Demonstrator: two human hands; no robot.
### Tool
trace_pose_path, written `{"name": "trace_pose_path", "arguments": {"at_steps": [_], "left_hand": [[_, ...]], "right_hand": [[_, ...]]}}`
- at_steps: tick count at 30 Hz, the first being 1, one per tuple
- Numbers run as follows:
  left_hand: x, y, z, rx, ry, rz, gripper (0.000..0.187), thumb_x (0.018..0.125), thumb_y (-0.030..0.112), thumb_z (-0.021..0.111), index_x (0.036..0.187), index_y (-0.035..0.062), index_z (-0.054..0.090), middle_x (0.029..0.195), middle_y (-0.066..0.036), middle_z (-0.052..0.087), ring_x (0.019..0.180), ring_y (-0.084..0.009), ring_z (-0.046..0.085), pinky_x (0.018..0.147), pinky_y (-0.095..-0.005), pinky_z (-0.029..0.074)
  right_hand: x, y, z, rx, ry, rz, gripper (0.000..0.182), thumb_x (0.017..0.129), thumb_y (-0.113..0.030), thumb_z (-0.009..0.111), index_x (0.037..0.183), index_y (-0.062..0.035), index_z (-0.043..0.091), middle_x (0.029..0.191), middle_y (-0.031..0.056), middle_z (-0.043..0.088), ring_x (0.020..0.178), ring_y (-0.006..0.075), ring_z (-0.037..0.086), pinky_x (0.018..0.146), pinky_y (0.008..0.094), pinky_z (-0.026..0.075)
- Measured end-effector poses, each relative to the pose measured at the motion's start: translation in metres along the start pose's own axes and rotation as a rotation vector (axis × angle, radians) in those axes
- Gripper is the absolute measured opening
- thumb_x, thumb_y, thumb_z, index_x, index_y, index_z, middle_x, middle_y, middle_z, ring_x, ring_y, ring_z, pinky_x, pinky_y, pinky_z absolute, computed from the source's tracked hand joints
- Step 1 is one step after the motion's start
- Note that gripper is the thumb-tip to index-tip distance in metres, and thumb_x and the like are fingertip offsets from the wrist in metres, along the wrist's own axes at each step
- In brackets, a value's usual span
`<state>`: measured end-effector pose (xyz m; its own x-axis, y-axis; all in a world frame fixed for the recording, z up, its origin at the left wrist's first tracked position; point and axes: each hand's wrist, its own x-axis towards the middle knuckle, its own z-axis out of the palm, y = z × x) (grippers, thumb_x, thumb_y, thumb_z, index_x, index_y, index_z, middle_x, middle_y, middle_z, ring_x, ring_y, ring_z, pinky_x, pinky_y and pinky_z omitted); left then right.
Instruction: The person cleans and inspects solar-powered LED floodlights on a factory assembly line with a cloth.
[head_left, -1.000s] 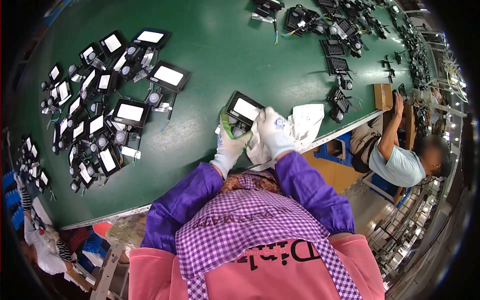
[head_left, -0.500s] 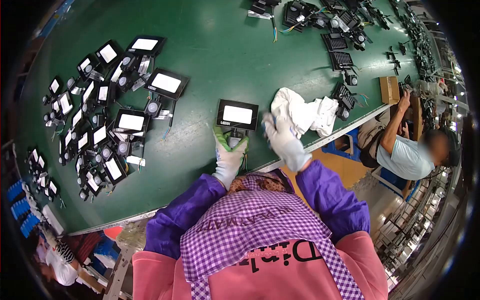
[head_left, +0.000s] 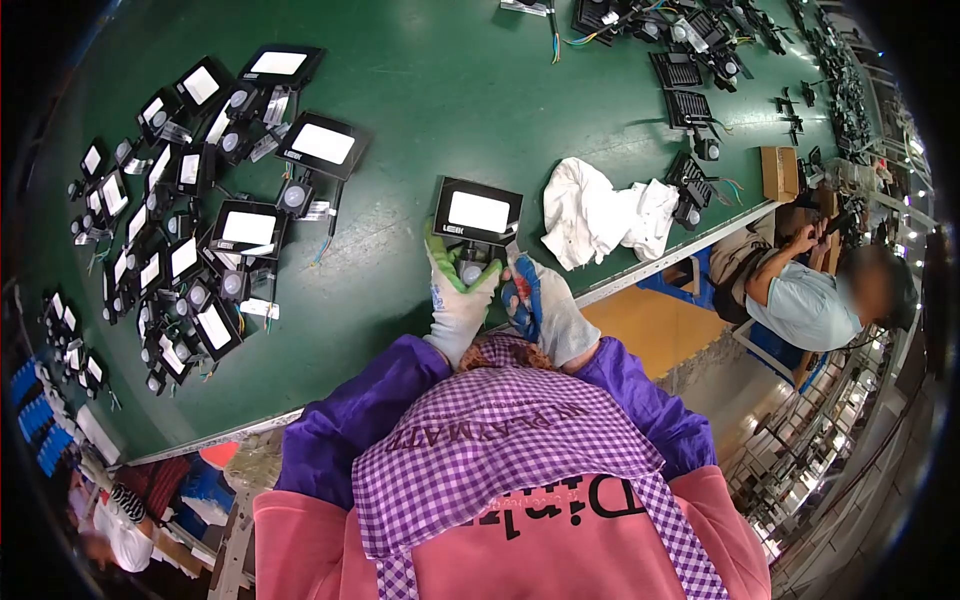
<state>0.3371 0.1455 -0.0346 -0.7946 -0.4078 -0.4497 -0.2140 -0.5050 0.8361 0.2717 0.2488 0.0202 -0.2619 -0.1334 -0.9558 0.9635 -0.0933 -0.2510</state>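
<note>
A black floodlight (head_left: pixel 479 210) with a white panel faces up in front of me, a round motion sensor (head_left: pixel 470 270) at its lower edge. My left hand (head_left: pixel 458 300), in a white glove with green fingertips, is closed around the sensor end. My right hand (head_left: pixel 548 310), in a white glove with a blue, red-stained palm, is beside the lamp's lower right corner. Its fingers are curled in; what they hold, if anything, is hidden. To the right lies a crumpled white cloth (head_left: pixel 585 215) on the green table (head_left: pixel 400 100).
Many similar floodlights (head_left: pixel 325 143) crowd the table's left side. More black lamps with coloured wires (head_left: pixel 690 105) lie at the upper right. A cardboard box (head_left: pixel 779 174) stands at the right edge, near a seated person (head_left: pixel 805 295).
My right hand has come from near the cloth to the lamp's lower right corner, its fingers curling. My left hand keeps its hold. The view has shifted slightly.
</note>
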Motion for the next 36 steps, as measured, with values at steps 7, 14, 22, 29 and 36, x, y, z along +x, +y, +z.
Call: {"name": "trace_pose_path", "arguments": {"at_steps": [7,14,22,29,36], "left_hand": [[0.005,-0.007,0.000,0.173,0.060,0.235,0.085,0.082,-0.012,0.064,0.149,0.0126,0.019,0.098,-0.007,0.059,0.080,-0.0142,0.062,0.061,-0.0262,0.054],[0.012,0.003,-0.017,0.140,0.000,-0.100,0.094,0.074,-0.003,0.076,0.150,0.0026,0.021,0.115,-0.013,0.056,0.094,-0.0177,0.056,0.079,-0.0296,0.051],[0.019,0.015,-0.021,0.139,-0.070,-0.102,0.095,0.075,-0.007,0.073,0.152,0.0045,0.018,0.112,-0.010,0.056,0.091,-0.0144,0.056,0.070,-0.0263,0.052],[0.016,0.033,-0.012,0.070,-0.050,-0.146,0.082,0.078,-0.008,0.070,0.147,0.0089,0.029,0.098,-0.005,0.056,0.075,-0.0101,0.056,0.055,-0.0248,0.050],[0.024,0.020,-0.022,0.145,-0.098,-0.148,0.092,0.074,-0.006,0.075,0.150,0.0049,0.023,0.114,-0.010,0.055,0.093,-0.0147,0.056,0.070,-0.0273,0.053]], "right_hand": [[0.021,-0.029,0.002,-0.126,0.043,-0.038,0.027,0.093,-0.033,0.061,0.080,-0.0095,0.057,0.068,0.0002,0.055,0.048,0.0129,0.048,0.041,0.0267,0.037],[0.019,-0.094,-0.004,-0.508,-0.007,-0.085,0.027,0.095,-0.032,0.060,0.082,-0.0083,0.056,0.060,-0.0007,0.049,0.042,0.0088,0.038,0.037,0.0256,0.029],[0.055,-0.127,-0.021,-0.901,-0.141,-0.125,0.023,0.094,-0.026,0.057,0.094,-0.0050,0.064,0.070,0.0027,0.062,0.046,0.0100,0.049,0.037,0.0251,0.034],[0.040,-0.125,-0.028,-0.886,-0.101,-0.127,0.029,0.090,-0.032,0.064,0.082,-0.0045,0.063,0.059,0.0027,0.055,0.042,0.0113,0.046,0.037,0.0273,0.033],[0.056,-0.125,-0.008,-0.861,-0.073,-0.134,0.024,0.091,-0.025,0.062,0.084,-0.0027,0.063,0.059,0.0027,0.054,0.043,0.0114,0.048,0.035,0.0261,0.031]]}}
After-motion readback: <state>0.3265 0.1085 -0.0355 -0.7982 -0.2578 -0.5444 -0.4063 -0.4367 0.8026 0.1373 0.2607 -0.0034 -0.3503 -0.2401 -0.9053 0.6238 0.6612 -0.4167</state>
